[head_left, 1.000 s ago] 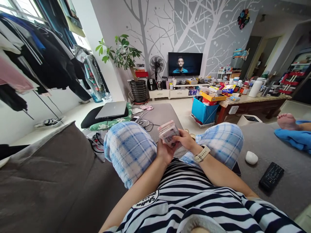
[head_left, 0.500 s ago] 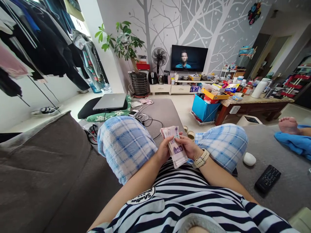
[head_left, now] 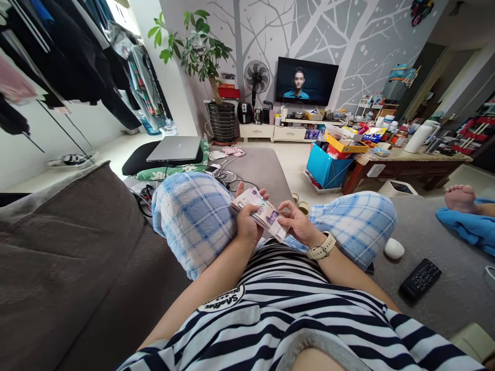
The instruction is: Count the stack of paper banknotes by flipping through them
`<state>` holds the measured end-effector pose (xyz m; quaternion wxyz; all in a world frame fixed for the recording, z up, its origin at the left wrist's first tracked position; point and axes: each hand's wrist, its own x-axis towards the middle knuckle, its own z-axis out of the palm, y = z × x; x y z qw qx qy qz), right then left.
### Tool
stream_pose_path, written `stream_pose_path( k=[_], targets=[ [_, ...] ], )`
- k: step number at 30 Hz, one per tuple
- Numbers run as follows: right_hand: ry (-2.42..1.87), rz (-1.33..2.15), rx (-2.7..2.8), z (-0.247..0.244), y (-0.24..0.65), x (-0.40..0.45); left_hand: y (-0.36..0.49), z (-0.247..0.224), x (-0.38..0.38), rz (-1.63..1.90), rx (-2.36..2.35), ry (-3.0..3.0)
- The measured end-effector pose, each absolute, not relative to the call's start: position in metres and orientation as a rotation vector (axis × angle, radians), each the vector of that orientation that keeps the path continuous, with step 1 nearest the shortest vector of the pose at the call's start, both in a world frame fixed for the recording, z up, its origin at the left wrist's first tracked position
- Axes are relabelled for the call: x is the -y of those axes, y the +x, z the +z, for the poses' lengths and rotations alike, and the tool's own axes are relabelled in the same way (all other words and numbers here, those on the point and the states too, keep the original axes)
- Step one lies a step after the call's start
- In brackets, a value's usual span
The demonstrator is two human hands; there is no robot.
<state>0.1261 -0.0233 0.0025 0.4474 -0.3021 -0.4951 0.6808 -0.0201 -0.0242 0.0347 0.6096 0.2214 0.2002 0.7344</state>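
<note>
A thick stack of pinkish-purple banknotes point(head_left: 262, 208) lies slantwise between my hands, above my lap. My left hand point(head_left: 249, 220) grips its left part, thumb across the top note and fingers underneath, some tips showing past the far edge. At the lower right end, my right hand point(head_left: 297, 222) has its thumb and fingers closed on the notes near the printed portrait. A beige watch point(head_left: 323, 247) is on the right wrist. Blue-and-white plaid trousers point(head_left: 195, 219) cover my knees on both sides.
A remote control point(head_left: 420, 280) and a small white rounded object point(head_left: 394, 248) lie on the grey sofa at right. Another person's foot point(head_left: 459, 199) rests beyond them. A laptop point(head_left: 175, 148) and cables sit at left. A cluttered table point(head_left: 415, 157) stands ahead right.
The banknotes have swung from nearly upright to a slant and moved slightly left and up. My left hand has turned, its fingers now showing beyond the stack; my right hand has shifted to the lower end.
</note>
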Motion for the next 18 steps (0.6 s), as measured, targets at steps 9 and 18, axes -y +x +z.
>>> stream_pose_path(
  k=[9,18],
  targets=[
    [-0.573,1.806,1.435,0.009,0.137,0.034,-0.025,0.044,0.031,1.667,-0.444,0.507],
    [-0.636,1.647,1.410,0.007,0.132,0.037,-0.025,0.037,0.035,1.367,-0.348,0.545]
  ],
)
